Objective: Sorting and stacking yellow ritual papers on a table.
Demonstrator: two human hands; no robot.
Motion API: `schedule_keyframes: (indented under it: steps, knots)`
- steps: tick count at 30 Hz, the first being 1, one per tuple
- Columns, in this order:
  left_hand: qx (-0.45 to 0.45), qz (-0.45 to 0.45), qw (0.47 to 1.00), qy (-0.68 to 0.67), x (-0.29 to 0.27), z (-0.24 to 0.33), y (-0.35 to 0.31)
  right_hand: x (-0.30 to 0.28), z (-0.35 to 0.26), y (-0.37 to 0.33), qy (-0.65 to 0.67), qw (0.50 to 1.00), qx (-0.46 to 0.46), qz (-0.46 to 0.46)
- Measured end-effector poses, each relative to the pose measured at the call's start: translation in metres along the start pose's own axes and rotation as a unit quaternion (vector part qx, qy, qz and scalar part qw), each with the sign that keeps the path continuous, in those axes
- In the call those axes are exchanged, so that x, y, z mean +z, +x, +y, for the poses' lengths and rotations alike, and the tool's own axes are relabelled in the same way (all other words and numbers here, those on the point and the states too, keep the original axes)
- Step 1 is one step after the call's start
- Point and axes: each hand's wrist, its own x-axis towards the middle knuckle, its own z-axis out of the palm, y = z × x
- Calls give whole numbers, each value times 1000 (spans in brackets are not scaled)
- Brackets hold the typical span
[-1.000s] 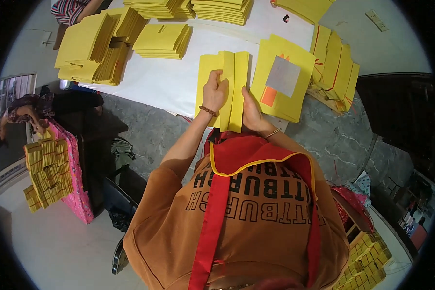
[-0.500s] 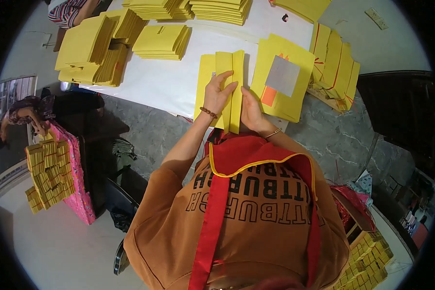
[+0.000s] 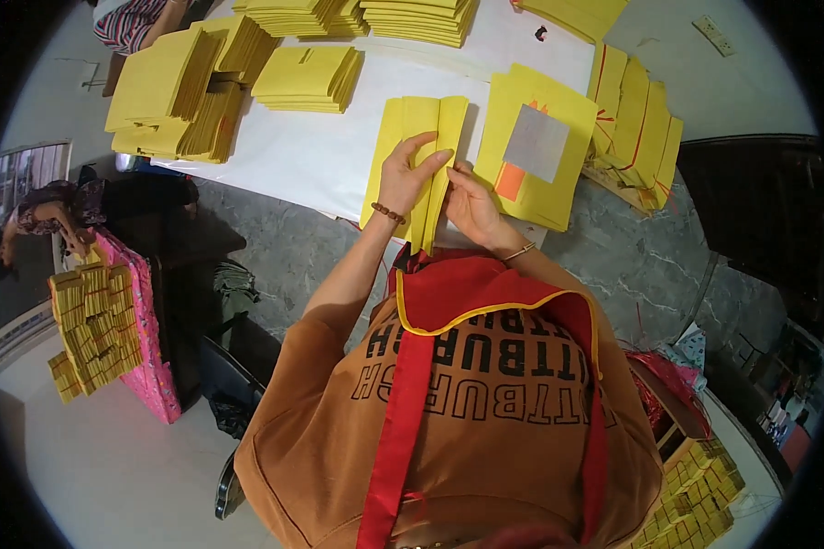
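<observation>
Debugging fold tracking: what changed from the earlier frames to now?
The folded yellow sheet has tilted, its near end swinging left. The left hand has shifted slightly left on the sheet. The right hand has its fingertips further left, at the sheet's right edge. No clear grab or release. Unchanged: the grey piece on the yellow stack at right.

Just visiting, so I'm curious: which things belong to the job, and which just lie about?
Likely in the job:
partly folded yellow sheet, touched by left hand and right hand
flat yellow sheets beside it
folded yellow stack

Apparently lying about:
black chair
small dark object
</observation>
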Motion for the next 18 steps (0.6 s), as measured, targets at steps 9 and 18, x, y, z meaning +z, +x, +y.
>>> schedule_keyframes:
  steps: [9, 18]
  knots:
    - [57, -4, 994, 92, 2, 9, -1, -3, 1, 0, -21, 1000, 17, -9]
    - [31, -42, 997, 52, -6, 3, -1, -2, 1, -1, -13, 1000, 21, -9]
